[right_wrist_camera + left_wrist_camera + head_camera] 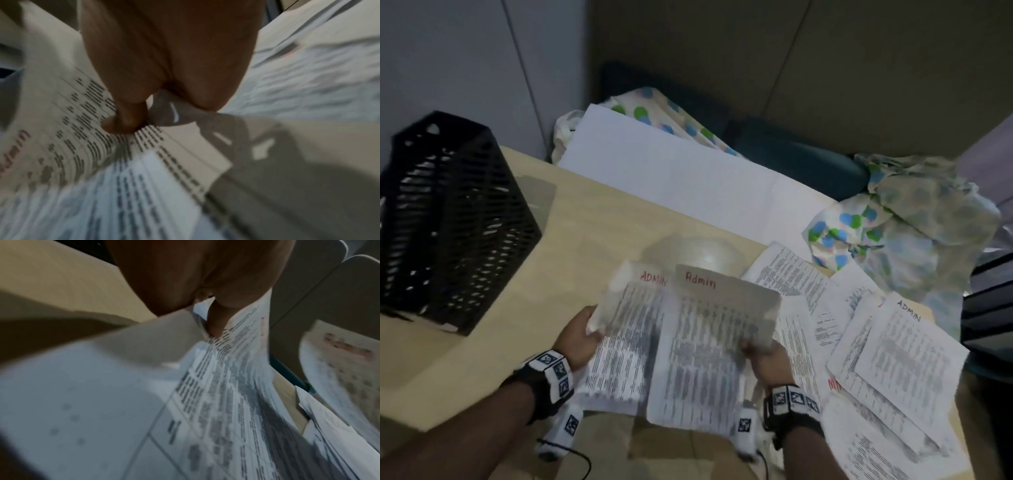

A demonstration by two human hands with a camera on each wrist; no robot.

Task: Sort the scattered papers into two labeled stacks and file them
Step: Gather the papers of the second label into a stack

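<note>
Papers marked "Admin" in red are up off the table, and we have one in each hand. Our left hand pinches the left edge of the sheet headed "ADMIN", thumb on top and fingers curled beneath; the left wrist view shows that thumb pressed onto the printed page. Our right hand grips the right edge of the sheet headed "Admin", and the right wrist view has the thumb clamped down on the printed rows of that sheet. The two sheets overlap in the middle, the right-hand one lying over the left-hand one, both held above the near edge of the light wooden table.

To our right, more printed papers lie scattered and overlapping on the table. One of them is a sheet with "ADMIN" in dark writing resting on top of others. A bit of red lettering peeks out just beside it, too covered to read.

Far left on the table stands a black mesh file holder, well apart from the papers. Beyond the table lie a large blank white sheet and a spotted cloth. Everything is blurred.
</note>
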